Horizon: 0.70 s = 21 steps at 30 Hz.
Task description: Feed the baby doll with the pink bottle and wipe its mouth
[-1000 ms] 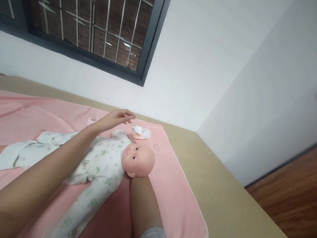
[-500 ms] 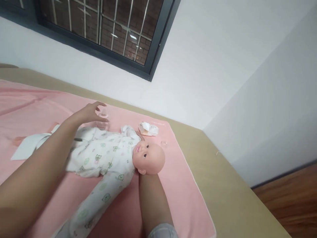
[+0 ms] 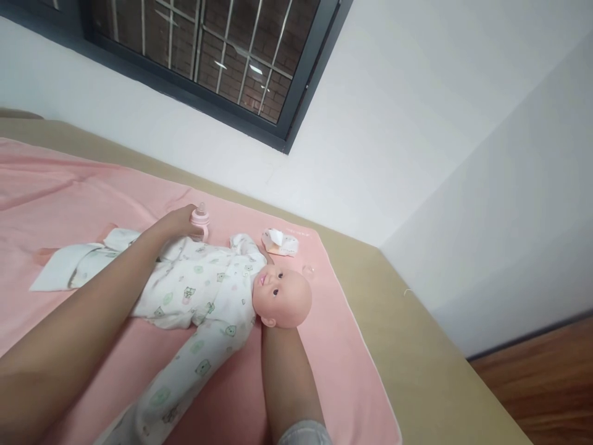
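A baby doll [image 3: 282, 300] in a white printed sleepsuit [image 3: 199, 290] lies on its back on a pink towel [image 3: 333, 371], head to the right. My left hand [image 3: 176, 224] reaches over the doll's body, its fingers wrapped round a small baby bottle [image 3: 200, 217] with a pink collar that stands on the towel beyond the doll. My right forearm [image 3: 285, 371] runs up to the doll's head. The right hand itself is hidden under the head.
A white pack of wipes [image 3: 280, 242] and a small clear cap [image 3: 308, 271] lie on the towel beyond the doll's head. The towel covers a tan surface [image 3: 417, 364] set against a white wall under a barred window [image 3: 208, 49]. Wooden floor [image 3: 546, 383] shows at the right.
My left hand swung left from above the doll's head to the bottle and closed round it. The view shifted slightly; my right arm stayed under the doll's head.
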### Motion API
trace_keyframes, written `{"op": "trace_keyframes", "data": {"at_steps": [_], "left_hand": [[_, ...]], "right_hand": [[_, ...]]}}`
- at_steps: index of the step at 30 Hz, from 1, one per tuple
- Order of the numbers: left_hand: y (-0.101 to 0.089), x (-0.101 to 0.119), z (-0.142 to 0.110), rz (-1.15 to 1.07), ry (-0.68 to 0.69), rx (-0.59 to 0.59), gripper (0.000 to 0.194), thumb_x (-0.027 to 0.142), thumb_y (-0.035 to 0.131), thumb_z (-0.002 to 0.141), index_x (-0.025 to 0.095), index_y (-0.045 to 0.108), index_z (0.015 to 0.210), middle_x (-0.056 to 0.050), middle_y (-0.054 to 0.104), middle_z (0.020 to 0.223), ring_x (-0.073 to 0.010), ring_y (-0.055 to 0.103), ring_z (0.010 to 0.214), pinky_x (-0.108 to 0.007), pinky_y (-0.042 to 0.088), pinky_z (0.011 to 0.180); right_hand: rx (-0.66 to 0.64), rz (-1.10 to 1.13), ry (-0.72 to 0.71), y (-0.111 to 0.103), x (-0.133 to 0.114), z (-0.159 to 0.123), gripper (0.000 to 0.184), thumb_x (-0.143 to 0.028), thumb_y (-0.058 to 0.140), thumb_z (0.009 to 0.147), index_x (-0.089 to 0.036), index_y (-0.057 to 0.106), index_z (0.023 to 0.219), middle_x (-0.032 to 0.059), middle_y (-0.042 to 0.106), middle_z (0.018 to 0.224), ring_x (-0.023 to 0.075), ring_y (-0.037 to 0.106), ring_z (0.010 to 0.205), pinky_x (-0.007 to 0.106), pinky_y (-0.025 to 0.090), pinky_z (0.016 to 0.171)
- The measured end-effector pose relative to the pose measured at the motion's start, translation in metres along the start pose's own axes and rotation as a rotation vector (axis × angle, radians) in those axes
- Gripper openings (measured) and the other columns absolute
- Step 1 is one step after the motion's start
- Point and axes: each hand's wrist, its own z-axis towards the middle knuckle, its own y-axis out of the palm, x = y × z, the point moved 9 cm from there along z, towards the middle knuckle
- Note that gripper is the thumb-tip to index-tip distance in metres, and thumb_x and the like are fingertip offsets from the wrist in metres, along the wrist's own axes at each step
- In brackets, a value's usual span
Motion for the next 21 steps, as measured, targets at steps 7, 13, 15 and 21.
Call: {"op": "trace_keyframes", "data": {"at_steps": [7, 13, 15, 21], "left_hand": [[-0.008, 0.024, -0.011, -0.136, 0.049, -0.016, 0.059, 0.037, 0.065, 0.047, 0.018, 0.057, 0.102, -0.009, 0.069, 0.103, -0.0299, 0.065, 0.095, -0.03, 0.052, 0.073], [-0.014, 0.075, -0.034, -0.503, 0.226, -0.139, 0.06, 0.036, 0.076, 0.053, 0.02, 0.062, 0.108, -0.007, 0.07, 0.11, -0.0288, 0.063, 0.106, -0.034, 0.051, 0.091], [-0.014, 0.081, -0.038, -0.487, 0.215, -0.13, 0.064, 0.036, 0.079, 0.05, 0.019, 0.063, 0.11, -0.008, 0.07, 0.11, -0.0294, 0.064, 0.105, -0.035, 0.051, 0.092], [-0.01, 0.095, -0.043, -0.618, 0.273, -0.19, 0.063, 0.034, 0.078, 0.055, 0.018, 0.064, 0.114, -0.007, 0.069, 0.11, -0.0294, 0.061, 0.11, -0.035, 0.051, 0.092]], "right_hand": [[0.358, -0.096, 0.259, -0.034, 0.021, -0.011, 0.022, -0.042, 0.066, 0.045, -0.035, 0.062, 0.066, 0.0088, 0.056, 0.072, 0.0497, 0.054, 0.111, 0.056, 0.048, 0.064], [0.247, -0.116, 0.208, -0.029, 0.012, -0.013, 0.026, -0.036, 0.068, 0.04, -0.035, 0.063, 0.065, 0.0077, 0.056, 0.073, 0.0506, 0.053, 0.111, 0.061, 0.046, 0.078], [0.223, -0.128, 0.202, -0.026, 0.013, -0.011, 0.025, -0.035, 0.068, 0.04, -0.036, 0.063, 0.065, 0.0075, 0.056, 0.072, 0.0497, 0.054, 0.11, 0.061, 0.047, 0.077], [0.352, -0.267, 0.267, -0.041, 0.011, -0.019, 0.032, -0.042, 0.066, 0.044, -0.036, 0.066, 0.075, 0.0079, 0.057, 0.075, 0.0509, 0.048, 0.12, 0.067, 0.039, 0.093]]}}
